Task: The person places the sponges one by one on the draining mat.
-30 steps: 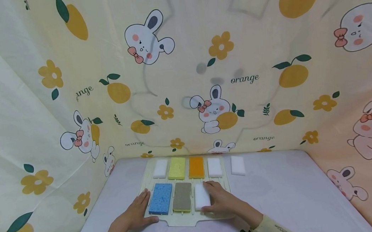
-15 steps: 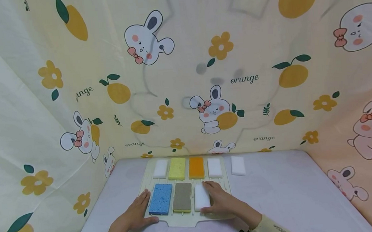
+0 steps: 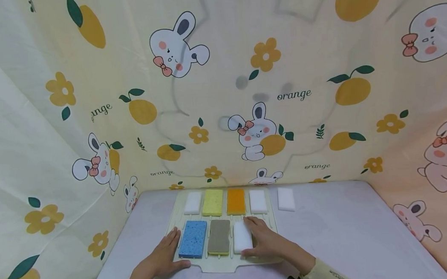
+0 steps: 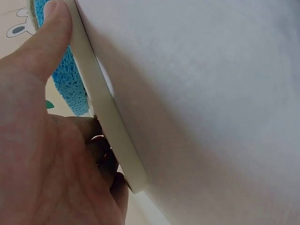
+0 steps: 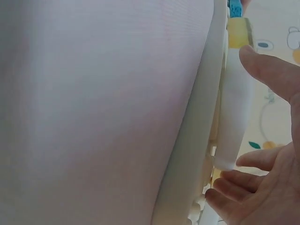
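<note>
A cream ribbed tray (image 3: 216, 266) lies on the table with sponges in two rows. My left hand (image 3: 159, 256) rests along its left edge, fingers extended beside the blue sponge (image 3: 193, 239); in the left wrist view the thumb (image 4: 54, 33) lies at the tray's front edge. My right hand (image 3: 266, 239) spans the white sponge (image 3: 242, 237) at the front right, with the thumb (image 5: 253, 56) at its near end and the index finger at its far end. Between them sits a grey-topped yellow sponge (image 3: 219, 237).
The back row holds a white sponge (image 3: 193, 203), a yellow sponge (image 3: 212, 202), an orange sponge (image 3: 236, 201) and another white sponge (image 3: 257, 201). One more white block (image 3: 286, 199) lies on the table (image 3: 336, 230), right of the tray. A printed curtain (image 3: 220, 92) hangs behind.
</note>
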A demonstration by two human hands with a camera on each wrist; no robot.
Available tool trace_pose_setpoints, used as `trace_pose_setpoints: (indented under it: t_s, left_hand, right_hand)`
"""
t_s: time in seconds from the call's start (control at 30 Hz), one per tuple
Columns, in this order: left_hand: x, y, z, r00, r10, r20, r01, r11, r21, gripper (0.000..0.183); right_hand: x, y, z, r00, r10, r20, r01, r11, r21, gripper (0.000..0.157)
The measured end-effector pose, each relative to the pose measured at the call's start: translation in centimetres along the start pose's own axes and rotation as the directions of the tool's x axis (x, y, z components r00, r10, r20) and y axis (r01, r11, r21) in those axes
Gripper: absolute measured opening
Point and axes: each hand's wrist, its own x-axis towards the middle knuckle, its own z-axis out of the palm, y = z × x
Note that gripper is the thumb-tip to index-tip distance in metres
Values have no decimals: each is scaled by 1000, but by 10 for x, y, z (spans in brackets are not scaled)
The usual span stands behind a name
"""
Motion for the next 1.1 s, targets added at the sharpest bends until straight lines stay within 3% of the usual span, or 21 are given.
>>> trace_pose_setpoints:
  t_s: [0.43,0.67,1.1]
  left_hand:
    - [3,-9,7,999,42,-13,-42,998,-52,125]
    - [8,-16,13,998,40,-43,-42,999,-33,129]
    - [1,0,0,999,33,3,-33,999,-5,119]
  right_hand:
    - [-8,9,-8,999,-31,-17,31,999,-24,115]
    - [-14,17,-19,999,-28,-46,27,999,-24,113]
    - [-24,36,-40,995,40,-96,-39,999,14,107]
